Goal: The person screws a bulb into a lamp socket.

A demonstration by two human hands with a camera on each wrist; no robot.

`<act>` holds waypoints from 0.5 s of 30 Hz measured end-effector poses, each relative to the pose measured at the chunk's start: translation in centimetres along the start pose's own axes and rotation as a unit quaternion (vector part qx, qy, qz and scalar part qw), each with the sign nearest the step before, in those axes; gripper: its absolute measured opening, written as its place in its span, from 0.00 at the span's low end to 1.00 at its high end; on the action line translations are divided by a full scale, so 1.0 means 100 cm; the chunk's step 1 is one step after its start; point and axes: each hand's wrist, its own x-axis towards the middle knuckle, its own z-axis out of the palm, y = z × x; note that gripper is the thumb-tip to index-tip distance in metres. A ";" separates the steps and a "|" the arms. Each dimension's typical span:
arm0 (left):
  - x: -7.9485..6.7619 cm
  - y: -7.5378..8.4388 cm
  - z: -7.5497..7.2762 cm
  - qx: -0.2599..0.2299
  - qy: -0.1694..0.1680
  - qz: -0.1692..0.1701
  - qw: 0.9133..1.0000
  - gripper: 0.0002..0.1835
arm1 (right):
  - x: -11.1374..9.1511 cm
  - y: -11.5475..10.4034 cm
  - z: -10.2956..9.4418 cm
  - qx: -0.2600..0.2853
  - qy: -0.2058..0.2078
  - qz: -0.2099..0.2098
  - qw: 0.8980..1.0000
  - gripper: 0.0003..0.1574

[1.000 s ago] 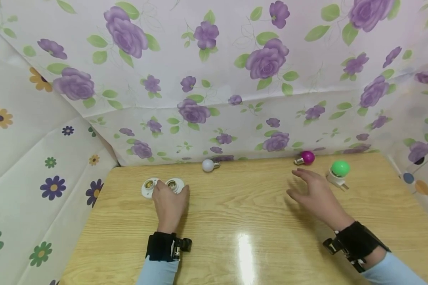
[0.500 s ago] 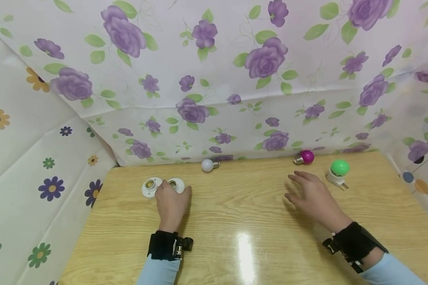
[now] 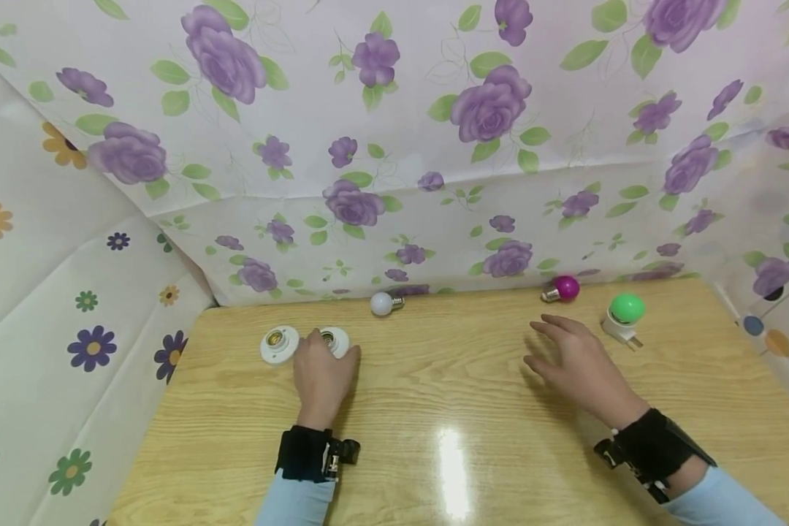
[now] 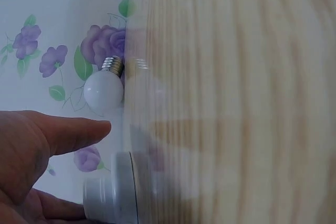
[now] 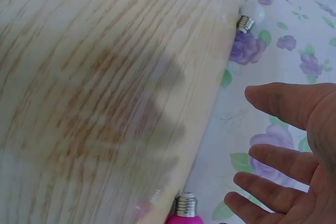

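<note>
My left hand is at a round white lamp socket, its fingers against the socket's left side. The thumb points straight out, apart from that socket. Part of the socket is hidden by the hand. Another white lamp socket with a brass-coloured inside lies just left of the fingers. My right hand hovers over the table with fingers spread and nothing in them. Nearest to it are a magenta bulb lying on its side and a green bulb upright in a white plug-in holder.
A white bulb lies on its side at the back edge of the wooden table. Behind rises a wall covering with purple flowers. Another flowered covering stands along the left side.
My left hand has shifted right with the socket beside it, and the gap between the two sockets has widened. The right hand has hardly moved.
</note>
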 end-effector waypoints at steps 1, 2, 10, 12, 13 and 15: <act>0.000 0.000 0.000 -0.005 0.001 0.003 1.000 0.42 | 0.000 0.000 0.000 0.000 0.001 0.000 1.000 0.37; 0.000 0.000 0.000 -0.009 0.004 0.004 1.000 0.41 | 0.001 0.000 0.000 0.000 0.002 -0.001 1.000 0.37; 0.005 -0.005 -0.001 0.004 0.000 -0.026 1.000 0.40 | 0.002 0.000 -0.001 -0.003 -0.004 0.007 1.000 0.38; 0.005 -0.006 -0.001 0.012 -0.007 -0.025 1.000 0.39 | 0.002 0.000 -0.002 -0.002 -0.006 0.010 1.000 0.38; 0.005 -0.006 -0.001 0.015 -0.012 -0.023 1.000 0.38 | 0.002 0.001 -0.002 -0.002 -0.006 0.010 1.000 0.38; 0.005 -0.004 -0.001 0.018 -0.021 -0.020 0.999 0.38 | 0.002 0.001 -0.002 -0.002 -0.007 0.011 1.000 0.38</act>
